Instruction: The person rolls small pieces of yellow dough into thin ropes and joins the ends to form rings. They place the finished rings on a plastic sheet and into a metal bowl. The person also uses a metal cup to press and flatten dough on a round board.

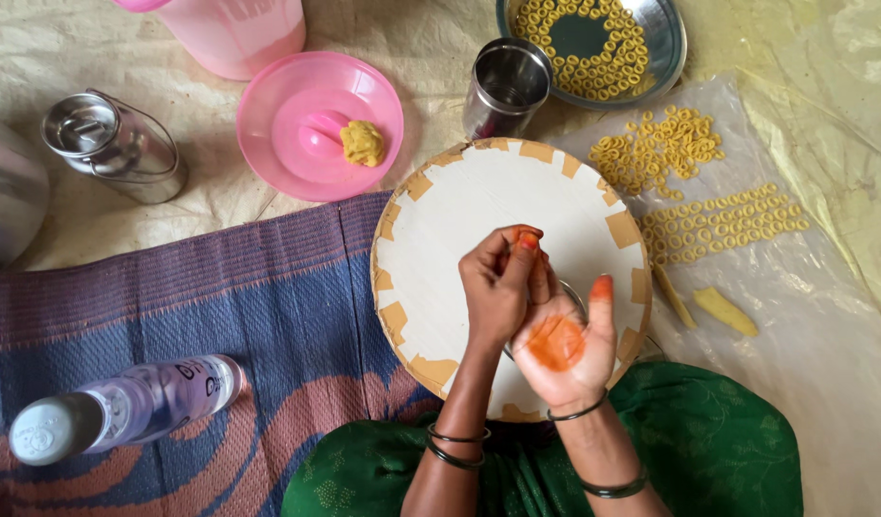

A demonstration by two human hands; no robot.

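Observation:
My left hand (498, 287) and my right hand (567, 340) meet over a round white board (459, 206) with tan tape patches on its rim. The left fingers are pinched together against the right hand's fingers. The right palm faces up, with an orange stain in its middle and on the thumb tip. What the fingers pinch is hidden. A thin metal ring or rim (576, 297) shows behind the right hand.
Several yellow dough rings (718, 220) lie on a clear plastic sheet, more in a steel plate (670, 38). A steel cup (507, 86), pink lid (287, 144) with a dough lump (362, 142), steel can (115, 144), plastic bottle (124, 407) and pink jug (234, 33) stand around.

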